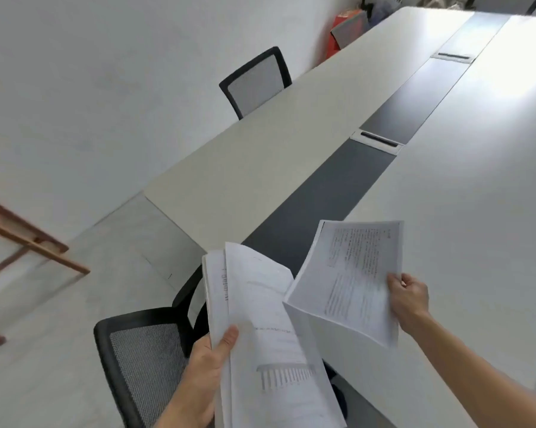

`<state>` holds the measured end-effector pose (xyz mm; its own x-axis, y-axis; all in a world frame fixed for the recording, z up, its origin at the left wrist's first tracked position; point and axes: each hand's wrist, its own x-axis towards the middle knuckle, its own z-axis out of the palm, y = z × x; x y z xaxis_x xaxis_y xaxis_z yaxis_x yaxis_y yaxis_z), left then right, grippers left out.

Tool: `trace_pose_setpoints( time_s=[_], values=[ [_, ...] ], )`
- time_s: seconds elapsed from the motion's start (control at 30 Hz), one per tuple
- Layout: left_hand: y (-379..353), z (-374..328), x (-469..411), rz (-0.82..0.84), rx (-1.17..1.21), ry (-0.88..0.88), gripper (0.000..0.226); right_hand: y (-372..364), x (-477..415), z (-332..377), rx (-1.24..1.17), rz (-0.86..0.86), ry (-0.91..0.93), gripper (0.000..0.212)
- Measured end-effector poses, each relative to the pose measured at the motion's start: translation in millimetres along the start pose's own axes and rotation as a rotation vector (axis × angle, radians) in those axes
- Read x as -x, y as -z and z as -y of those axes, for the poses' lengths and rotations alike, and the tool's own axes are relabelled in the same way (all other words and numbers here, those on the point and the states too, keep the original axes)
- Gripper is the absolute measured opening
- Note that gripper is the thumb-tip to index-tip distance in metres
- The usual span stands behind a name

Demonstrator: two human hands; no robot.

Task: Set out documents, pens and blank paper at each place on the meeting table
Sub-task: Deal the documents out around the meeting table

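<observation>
A left hand [209, 362] grips a stack of printed documents [260, 335] above a black mesh chair [143, 366]; the right hand [410, 299] pinches one printed sheet [350, 279] over the long white meeting table [461, 211].

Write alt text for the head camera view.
A person's left hand grips a stack of printed documents while the right hand holds a separate document over a long white meeting table, near a black mesh chair.

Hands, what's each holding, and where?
Left hand grips the paper stack by its left edge; right hand pinches a printed document by its right edge.
</observation>
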<state>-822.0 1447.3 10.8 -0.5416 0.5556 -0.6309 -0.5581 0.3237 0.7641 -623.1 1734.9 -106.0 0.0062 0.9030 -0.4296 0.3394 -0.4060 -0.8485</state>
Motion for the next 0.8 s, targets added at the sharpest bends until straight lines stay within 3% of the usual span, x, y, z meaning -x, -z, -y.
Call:
trace_pose_setpoints(
  time_s=[0.17, 0.27, 0.33, 0.37, 0.43, 0.47, 0.53, 0.6, 0.7, 0.8],
  values=[
    [1, 10, 2, -0.251, 0.003, -0.002, 0.02, -52, -79, 40, 0.103, 0.014, 0.02, 0.024],
    [-4, 7, 9, -0.31, 0.0, -0.005, 0.069, -75, -112, 43, 0.194, 0.049, -0.038, 0.02],
    [-6, 7, 14, -0.368, 0.063, 0.015, 0.056, -83, -125, 39, 0.212, 0.095, -0.123, 0.024],
    [-5, 9, 15, -0.401, 0.069, 0.036, 0.063, -86, -129, 38, 0.203, 0.115, -0.154, 0.027],
    [-1, 16, 17, -0.446, 0.075, 0.047, 0.098, -89, -135, 36, 0.153, 0.159, -0.196, 0.037],
    [1, 17, 19, -0.454, 0.085, 0.04, 0.102, -89, -134, 38, 0.122, 0.179, -0.209, 0.047],
    [-6, 9, 27, -0.441, 0.073, 0.042, 0.081, -85, -127, 42, 0.099, 0.207, -0.2, 0.066],
    [-7, 7, 28, -0.383, 0.073, 0.015, 0.061, -75, -114, 47, 0.196, 0.201, -0.136, 0.068],
    [-7, 6, 28, -0.303, 0.051, -0.02, 0.041, -57, -86, 48, 0.294, 0.211, -0.071, 0.054],
    [-17, -2, 38, -0.17, 0.027, -0.027, 0.026, -31, -40, 41, 0.203, 0.373, -0.067, 0.033]
  ],
)
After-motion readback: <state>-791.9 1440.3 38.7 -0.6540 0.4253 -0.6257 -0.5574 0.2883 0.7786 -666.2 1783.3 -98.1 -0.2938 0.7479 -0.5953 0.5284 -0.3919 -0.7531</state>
